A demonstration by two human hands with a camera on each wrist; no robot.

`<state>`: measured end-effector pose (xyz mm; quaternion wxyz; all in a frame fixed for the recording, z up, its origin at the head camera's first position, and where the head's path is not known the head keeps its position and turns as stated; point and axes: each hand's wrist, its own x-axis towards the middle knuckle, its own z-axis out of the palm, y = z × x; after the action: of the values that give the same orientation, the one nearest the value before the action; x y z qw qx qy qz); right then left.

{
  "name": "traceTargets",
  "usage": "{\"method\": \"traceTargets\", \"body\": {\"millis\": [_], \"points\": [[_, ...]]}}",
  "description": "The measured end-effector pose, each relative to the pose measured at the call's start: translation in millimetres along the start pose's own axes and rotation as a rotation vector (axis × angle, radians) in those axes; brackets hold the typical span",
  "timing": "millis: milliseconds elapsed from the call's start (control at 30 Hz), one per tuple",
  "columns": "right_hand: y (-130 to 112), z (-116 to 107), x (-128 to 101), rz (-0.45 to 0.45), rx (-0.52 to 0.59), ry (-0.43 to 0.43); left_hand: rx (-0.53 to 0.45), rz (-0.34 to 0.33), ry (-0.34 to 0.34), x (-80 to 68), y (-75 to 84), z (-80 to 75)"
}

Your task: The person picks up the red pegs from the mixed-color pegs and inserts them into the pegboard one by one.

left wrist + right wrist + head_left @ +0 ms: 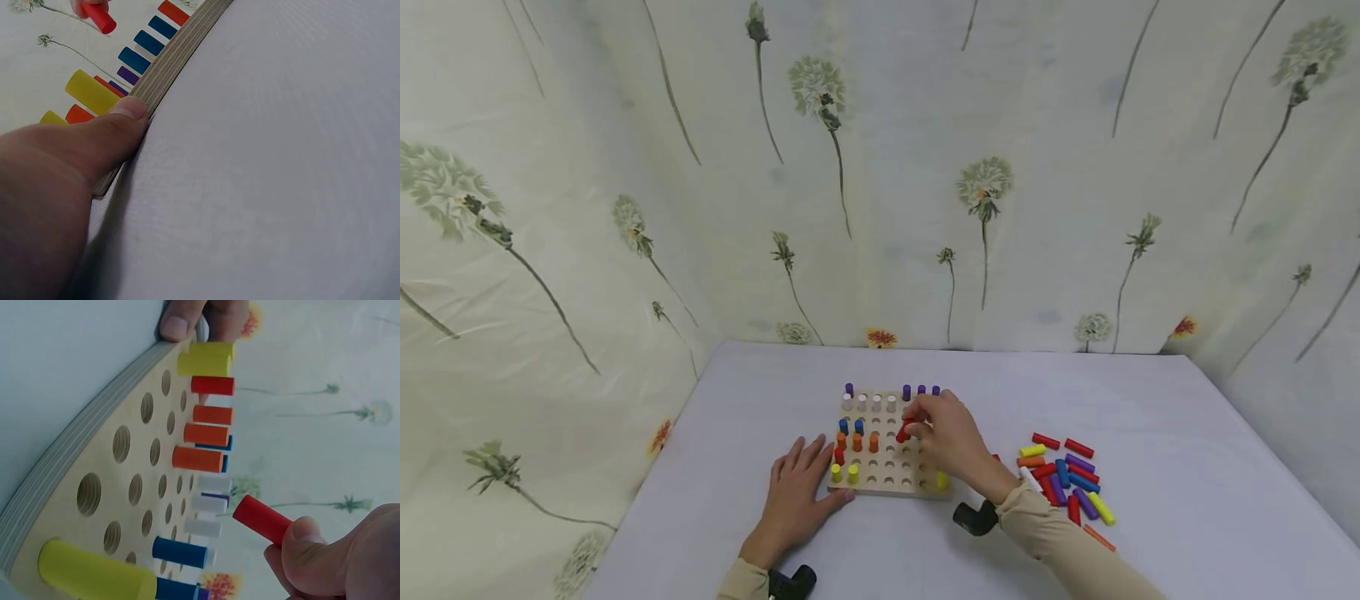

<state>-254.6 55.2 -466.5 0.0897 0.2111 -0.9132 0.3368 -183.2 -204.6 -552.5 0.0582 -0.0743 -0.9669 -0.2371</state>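
My right hand pinches a red peg between thumb and fingers, holding it tilted above the wooden pegboard. Along the board's left side lies my left hand, fingers extended and thumb against the front edge. Upright in the board's left columns are yellow pegs, a red peg, orange pegs and blue pegs. White pegs and purple pegs stand toward the back. Another yellow peg is at the front right corner.
Several loose pegs in mixed colours lie right of the board, among them a yellow peg and a red peg. They spread over the white tabletop, partly behind my right forearm. A flower-patterned cloth hangs behind the table.
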Motion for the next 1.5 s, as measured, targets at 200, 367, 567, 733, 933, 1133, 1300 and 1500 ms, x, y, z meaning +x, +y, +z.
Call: {"method": "traceTargets", "body": {"millis": [200,367,567,733,933,1133,1300,1500], "points": [[-6,10,4,-0.011,0.022,-0.041,0.008,0.009,0.007,0.4,-0.3,-0.9],[-14,18,6,-0.057,0.018,-0.063,0.010,0.012,0.008,1.1,0.1,-1.9],[-23,28,7,-0.083,0.045,-0.109,0.014,0.013,0.003,1.7,-0.3,-2.0],[-26,37,6,-0.090,0.068,-0.138,0.000,0.006,-0.012,2.1,-0.3,-0.8],[-25,50,5,-0.120,0.071,-0.153,0.003,0.003,-0.021,1.8,1.4,-0.8],[-24,58,5,-0.124,0.072,-0.150,0.001,0.005,-0.015,1.3,1.9,-0.8],[-24,61,7,-0.131,0.052,-0.142,-0.007,-0.005,-0.010,1.4,0.7,-1.4],[-27,67,10,-0.131,-0.003,-0.145,-0.036,-0.016,-0.005,1.5,-1.1,-3.2]]}}
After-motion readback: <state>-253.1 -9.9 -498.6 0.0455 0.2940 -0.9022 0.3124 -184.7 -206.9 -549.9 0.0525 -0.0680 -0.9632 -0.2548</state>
